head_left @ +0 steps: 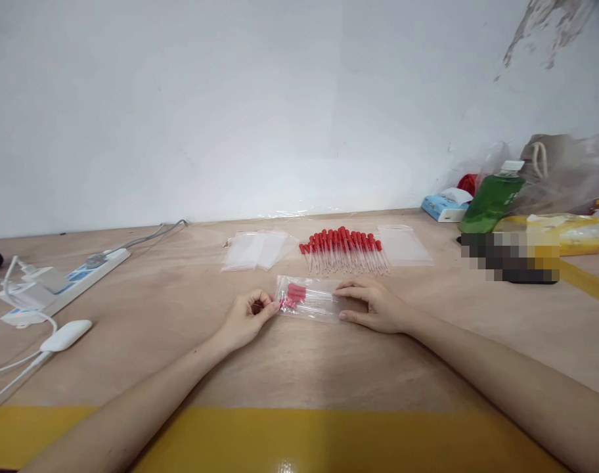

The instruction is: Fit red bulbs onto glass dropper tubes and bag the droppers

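A clear plastic bag lies flat in front of me with several red-bulbed droppers inside, their bulbs toward the left. My left hand pinches the bag's left edge between thumb and forefinger. At the other end, my right hand rests with thumb and fingers apart, the fingertips touching or just over the bag's right end. Just behind the bag, a row of loose droppers with red bulbs is laid out, bulbs pointing away from me and clear stems toward me.
Flat clear bags lie left of the dropper row, and another clear bag lies right of it. A power strip with white cables sits at left. Toward the right are a tissue pack, a green bottle and a blurred dark object.
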The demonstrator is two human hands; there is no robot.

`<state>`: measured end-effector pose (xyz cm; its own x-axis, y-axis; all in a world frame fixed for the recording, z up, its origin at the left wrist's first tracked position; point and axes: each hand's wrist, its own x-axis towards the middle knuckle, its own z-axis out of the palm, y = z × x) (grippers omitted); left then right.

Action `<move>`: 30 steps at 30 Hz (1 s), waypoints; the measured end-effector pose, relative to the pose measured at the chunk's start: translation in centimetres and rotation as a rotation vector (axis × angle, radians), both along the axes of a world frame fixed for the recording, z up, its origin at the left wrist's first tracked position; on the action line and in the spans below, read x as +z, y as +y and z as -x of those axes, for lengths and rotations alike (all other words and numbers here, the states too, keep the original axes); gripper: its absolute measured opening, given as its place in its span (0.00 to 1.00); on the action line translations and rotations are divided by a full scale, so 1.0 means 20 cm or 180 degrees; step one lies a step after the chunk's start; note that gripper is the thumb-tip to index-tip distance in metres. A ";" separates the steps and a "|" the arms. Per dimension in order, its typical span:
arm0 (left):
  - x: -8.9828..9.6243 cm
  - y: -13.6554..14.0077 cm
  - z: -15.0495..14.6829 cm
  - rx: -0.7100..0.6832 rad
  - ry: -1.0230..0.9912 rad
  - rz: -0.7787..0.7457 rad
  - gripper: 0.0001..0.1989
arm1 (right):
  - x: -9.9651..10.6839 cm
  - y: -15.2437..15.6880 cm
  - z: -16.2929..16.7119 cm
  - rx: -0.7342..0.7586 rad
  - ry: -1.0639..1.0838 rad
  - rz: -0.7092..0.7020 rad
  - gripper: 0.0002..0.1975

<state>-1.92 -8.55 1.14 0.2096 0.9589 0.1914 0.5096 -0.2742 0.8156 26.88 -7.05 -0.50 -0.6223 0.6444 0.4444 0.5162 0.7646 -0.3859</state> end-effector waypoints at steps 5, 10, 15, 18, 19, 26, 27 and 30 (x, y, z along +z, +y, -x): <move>0.03 0.00 0.00 -0.0216 -0.0079 0.0262 0.16 | 0.00 0.00 0.01 0.0004 0.0042 -0.0031 0.19; 0.03 0.01 0.02 -0.0594 -0.0080 0.0438 0.15 | -0.01 0.00 0.02 -0.0225 0.0207 -0.0229 0.14; 0.04 0.03 0.06 -0.0862 -0.0296 0.0752 0.15 | -0.01 0.00 0.02 -0.0179 0.0252 -0.0259 0.13; 0.05 0.12 0.08 -0.0447 -0.0195 0.0278 0.13 | -0.01 0.00 0.02 -0.0124 0.0233 -0.0170 0.14; 0.05 0.17 0.08 -0.0297 -0.0059 0.0038 0.12 | -0.01 0.00 0.02 -0.0111 0.0220 -0.0139 0.14; 0.11 0.64 -0.16 0.0520 0.0921 -0.0358 0.07 | -0.01 0.00 0.02 -0.0090 0.0185 -0.0134 0.14; 0.11 0.70 -0.21 0.0628 0.0961 -0.0306 0.08 | -0.01 0.00 0.02 -0.0068 0.0180 -0.0125 0.14; 0.11 0.84 -0.33 0.0882 0.1020 -0.0102 0.08 | 0.00 -0.01 0.02 0.0000 0.0186 -0.0092 0.14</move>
<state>4.62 8.20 3.26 -0.0016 0.9820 0.1891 0.7941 -0.1137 0.5971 26.41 -7.18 -0.51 -0.5948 0.6307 0.4985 0.4934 0.7759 -0.3930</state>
